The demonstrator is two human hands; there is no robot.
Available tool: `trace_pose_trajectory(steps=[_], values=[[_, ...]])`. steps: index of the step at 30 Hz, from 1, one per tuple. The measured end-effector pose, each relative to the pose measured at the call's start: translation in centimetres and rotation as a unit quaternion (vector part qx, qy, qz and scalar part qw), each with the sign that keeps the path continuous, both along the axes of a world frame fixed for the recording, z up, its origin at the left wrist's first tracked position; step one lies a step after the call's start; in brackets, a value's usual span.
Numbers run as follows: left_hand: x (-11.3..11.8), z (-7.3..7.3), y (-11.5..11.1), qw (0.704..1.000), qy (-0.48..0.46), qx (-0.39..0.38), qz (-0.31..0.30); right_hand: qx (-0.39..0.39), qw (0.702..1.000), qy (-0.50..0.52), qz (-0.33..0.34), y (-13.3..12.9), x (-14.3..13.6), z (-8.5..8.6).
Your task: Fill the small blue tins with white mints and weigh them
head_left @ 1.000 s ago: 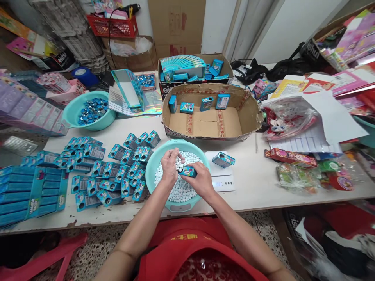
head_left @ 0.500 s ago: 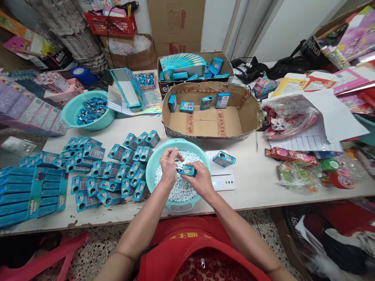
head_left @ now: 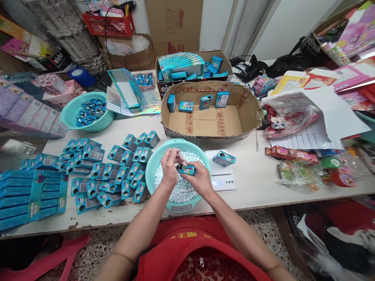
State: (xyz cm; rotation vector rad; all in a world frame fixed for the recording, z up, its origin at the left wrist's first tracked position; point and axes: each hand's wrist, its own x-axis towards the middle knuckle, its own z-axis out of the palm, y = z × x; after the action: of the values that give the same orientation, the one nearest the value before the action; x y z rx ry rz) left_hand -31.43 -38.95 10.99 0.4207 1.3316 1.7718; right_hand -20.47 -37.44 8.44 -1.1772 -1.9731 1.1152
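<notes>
Over a turquoise basin [head_left: 151, 171] filled with small white candies [head_left: 179, 190], my right hand [head_left: 202, 180] grips a small blue candy box [head_left: 188, 169] by its right end. The box is tilted, with its dark round opening toward the left. At that opening is my left hand [head_left: 170, 166], closed with fingers curled together; what they pinch, if anything, is hidden. Right of the basin, another blue box [head_left: 224, 159] lies on a white digital scale [head_left: 222, 182] with a lit display. Several blue boxes with round holes [head_left: 120, 173] stand left of the basin.
A cardboard box [head_left: 205, 125] with several blue boxes inside stands behind the basin. Back left is a turquoise bowl [head_left: 66, 113] of shiny blue caps. Stacked flat blue cartons [head_left: 17, 195] lie at the left edge. Packets and a red box [head_left: 293, 154] lie to the right.
White candies bunched between my left fingers and the box opening are no longer seen there; the dark hole now shows. My right hand keeps the box in nearly the same place.
</notes>
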Motion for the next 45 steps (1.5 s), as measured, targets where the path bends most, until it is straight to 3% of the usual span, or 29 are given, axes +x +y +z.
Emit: trace_pose_trajectory(steps=[4,6,8,10,12,14,16,18,22,24,27,30,33,38,45], values=[[-0.6,0.3,-0.3,1.000,0.006,0.012,0.003,-0.008,1.000,0.030,-0.002,0.0,0.4,0.3],[-2.1,-0.7,-0.7,0.998,0.048,0.004,0.050,-0.015,0.998,0.056,-0.001,0.0,1.0,0.4],[-3.9,-2.7,-1.2,0.985,0.141,-0.063,0.078,-0.022,0.996,0.086,-0.005,0.0,1.6,0.2],[-5.3,-5.4,-2.0,0.935,0.288,-0.207,0.018,-0.029,0.994,0.100,-0.019,0.0,2.1,-0.2],[-5.4,-8.0,-2.7,0.846,0.403,-0.340,-0.076,-0.034,0.994,0.098,-0.032,0.1,2.6,-0.8],[-4.2,-9.9,-3.0,0.779,0.460,-0.406,-0.127,-0.033,0.994,0.093,-0.044,0.2,2.9,-1.2],[-2.4,-10.9,-2.9,0.759,0.480,-0.418,-0.138,-0.031,0.994,0.090,-0.060,0.4,3.2,-1.3],[-1.0,-11.2,-2.3,0.773,0.462,-0.409,-0.148,-0.034,0.992,0.088,-0.080,0.5,3.4,-1.2],[-0.8,-11.0,-1.5,0.911,0.230,-0.324,-0.107,-0.046,0.991,0.083,-0.095,0.7,4.0,-0.5],[-1.5,-10.3,-1.4,0.941,0.146,-0.291,-0.096,-0.047,0.992,0.073,-0.091,0.7,4.3,-0.4],[-2.4,-7.9,-1.5,0.964,0.048,-0.242,-0.101,-0.032,0.995,0.053,-0.080,0.5,4.5,-0.5],[-2.4,-4.6,-1.3,0.982,-0.112,-0.123,-0.087,-0.011,0.998,0.029,-0.058,0.1,3.9,-1.0],[-1.6,-2.2,-0.8,0.987,-0.156,-0.024,-0.042,0.003,1.000,-0.003,-0.028,-0.4,2.6,-1.5],[-0.8,-1.1,0.1,0.992,-0.111,0.026,0.045,0.037,0.999,-0.035,-0.008,-0.8,0.8,-0.8],[-1.0,-0.7,0.8,0.994,-0.081,0.031,0.061,0.031,0.999,-0.027,-0.009,-0.2,0.6,0.1]])
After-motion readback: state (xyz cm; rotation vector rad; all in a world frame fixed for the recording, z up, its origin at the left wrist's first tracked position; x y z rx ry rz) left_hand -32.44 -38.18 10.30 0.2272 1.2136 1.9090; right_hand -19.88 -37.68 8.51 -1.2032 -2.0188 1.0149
